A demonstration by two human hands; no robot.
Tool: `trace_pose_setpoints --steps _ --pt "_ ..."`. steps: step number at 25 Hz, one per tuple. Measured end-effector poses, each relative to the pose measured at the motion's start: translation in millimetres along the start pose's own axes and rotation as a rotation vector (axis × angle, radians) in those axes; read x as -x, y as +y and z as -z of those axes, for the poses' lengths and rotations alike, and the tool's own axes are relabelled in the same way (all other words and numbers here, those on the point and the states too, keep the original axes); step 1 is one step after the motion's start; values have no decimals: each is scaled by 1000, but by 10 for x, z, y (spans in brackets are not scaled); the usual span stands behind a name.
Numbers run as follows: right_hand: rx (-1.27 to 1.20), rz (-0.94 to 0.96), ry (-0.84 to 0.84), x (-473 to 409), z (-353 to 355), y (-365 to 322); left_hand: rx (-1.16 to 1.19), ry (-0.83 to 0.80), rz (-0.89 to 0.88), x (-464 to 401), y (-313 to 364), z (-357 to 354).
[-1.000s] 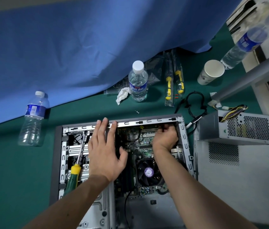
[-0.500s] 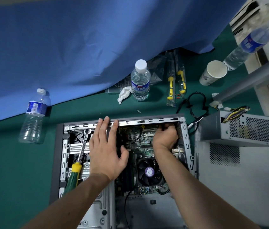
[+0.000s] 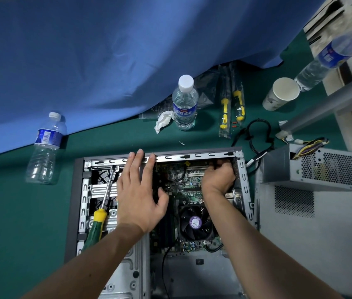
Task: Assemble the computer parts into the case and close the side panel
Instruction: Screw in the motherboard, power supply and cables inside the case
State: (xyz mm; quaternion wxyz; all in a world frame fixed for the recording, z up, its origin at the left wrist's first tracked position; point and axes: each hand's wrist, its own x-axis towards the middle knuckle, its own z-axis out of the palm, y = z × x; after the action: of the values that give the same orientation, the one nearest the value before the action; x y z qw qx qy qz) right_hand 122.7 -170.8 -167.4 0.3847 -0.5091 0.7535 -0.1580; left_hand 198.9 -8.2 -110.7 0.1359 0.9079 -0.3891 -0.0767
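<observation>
- i see a blue cloth (image 3: pixel 106 61) hanging over the back of the green mat (image 3: pixel 19 212).
- upright water bottle (image 3: pixel 184 103) mid-mat, a crumpled tissue (image 3: pixel 162 121) touching its left side.
- second bottle (image 3: pixel 45 151) at the cloth's lower edge, far left.
- third bottle (image 3: pixel 326 61) tilted, top right, just beside a paper cup (image 3: pixel 280 93).
- two packaged yellow-handled tools (image 3: pixel 232 104) lie side by side between the upright bottle and the cup.
</observation>
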Motion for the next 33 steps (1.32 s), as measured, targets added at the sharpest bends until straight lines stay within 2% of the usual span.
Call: trace_pose_setpoints --steps 13,33 --pt "-22 -52 -6 -29 2 -38 -1 -2 5 3 1 5" --pt "98 7 -17 -23 48 -73 7 -2 6 3 10 18"
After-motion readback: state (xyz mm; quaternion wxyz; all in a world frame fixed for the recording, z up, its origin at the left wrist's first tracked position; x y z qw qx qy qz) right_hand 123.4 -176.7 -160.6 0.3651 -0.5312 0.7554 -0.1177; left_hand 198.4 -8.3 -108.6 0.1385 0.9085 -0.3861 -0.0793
